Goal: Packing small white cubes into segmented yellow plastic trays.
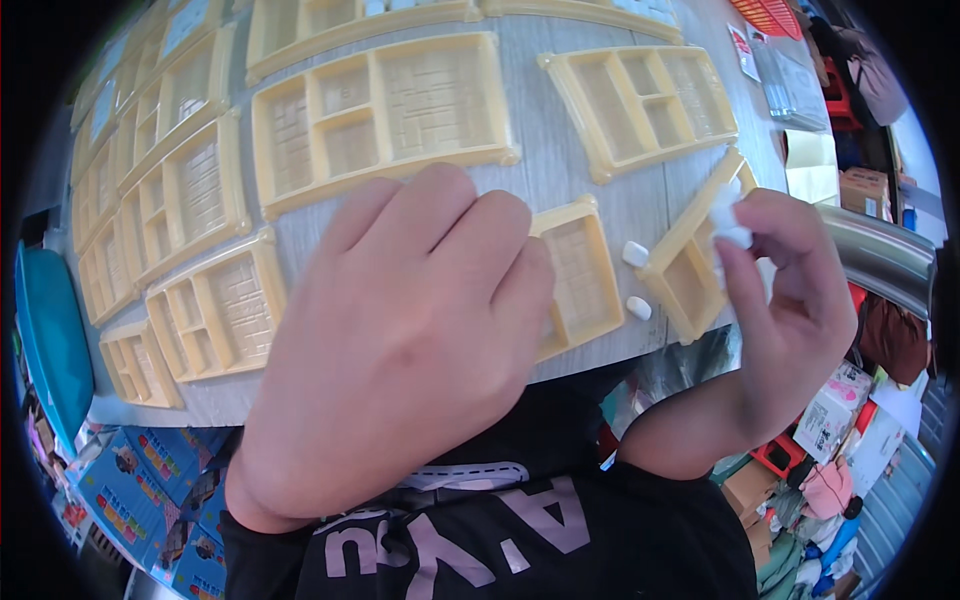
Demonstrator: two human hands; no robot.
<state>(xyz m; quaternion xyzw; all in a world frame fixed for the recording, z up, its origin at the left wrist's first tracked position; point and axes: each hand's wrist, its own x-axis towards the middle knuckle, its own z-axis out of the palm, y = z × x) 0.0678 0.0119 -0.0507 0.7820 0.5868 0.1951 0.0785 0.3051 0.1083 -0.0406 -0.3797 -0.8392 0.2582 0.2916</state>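
My left hand (400, 320) is large in the middle, back upward, with its fingers curled under. It hides part of a cream compartment tray (590, 270), and what it holds, if anything, is out of sight. To the right, my right hand (805, 270) pinches a small white block (735, 237) between thumb and fingertips, above a tilted cream tray (690, 240). More white shows near those fingertips, too blurred to separate. On the table between the two trays lie a rounded white block (635, 254) and a second white block (638, 307).
Several cream divided trays cover the grey table (540, 180), including a large tray (385, 110) and an angled tray (645, 105) beyond my hands. A red basket (770, 15) and clear plastic packets (790, 85) lie at the far right. Blue boxes (150, 490) stand below left.
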